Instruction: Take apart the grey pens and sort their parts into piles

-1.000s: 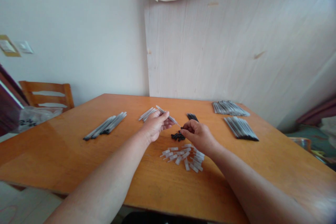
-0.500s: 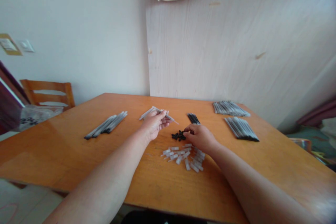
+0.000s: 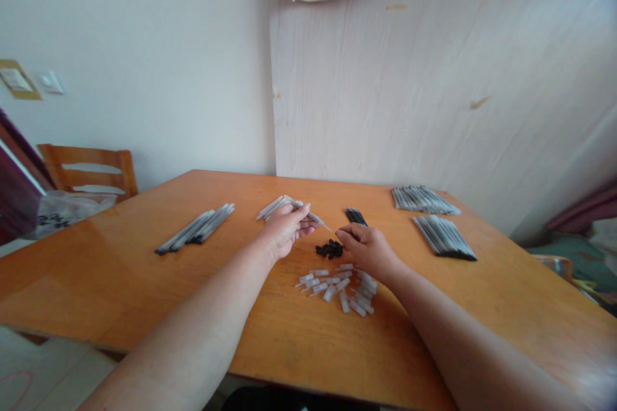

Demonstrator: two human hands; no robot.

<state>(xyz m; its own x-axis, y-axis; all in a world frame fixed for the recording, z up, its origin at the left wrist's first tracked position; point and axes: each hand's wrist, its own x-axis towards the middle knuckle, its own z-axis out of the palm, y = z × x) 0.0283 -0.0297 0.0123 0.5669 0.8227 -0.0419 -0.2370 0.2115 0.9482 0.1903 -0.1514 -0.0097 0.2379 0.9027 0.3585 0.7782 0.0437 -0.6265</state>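
My left hand (image 3: 285, 231) is closed around a thin translucent pen tube (image 3: 315, 219), whose narrow tip points right. Just off that tip, my right hand (image 3: 369, 250) has its thumb and fingers pinched together; whatever they hold is too small to make out. Below the two hands lies a small heap of short black plugs (image 3: 328, 249). Nearer to me are several frosted white caps (image 3: 330, 294) with thin stems, scattered loosely. More clear tubes (image 3: 270, 207) lie behind my left hand, partly hidden by it.
On the wooden table (image 3: 120, 289), black-ended clear pens (image 3: 197, 229) lie at the left. Dark thin sticks (image 3: 355, 216) rest behind my right hand. Two rows of pens, a far one (image 3: 424, 200) and a near one (image 3: 444, 237), lie at the right. A chair (image 3: 91, 167) stands beyond the left edge.
My right hand has lifted from the black plugs and moved up toward the tip of the tube. My left hand stays almost in place, still holding the tube.
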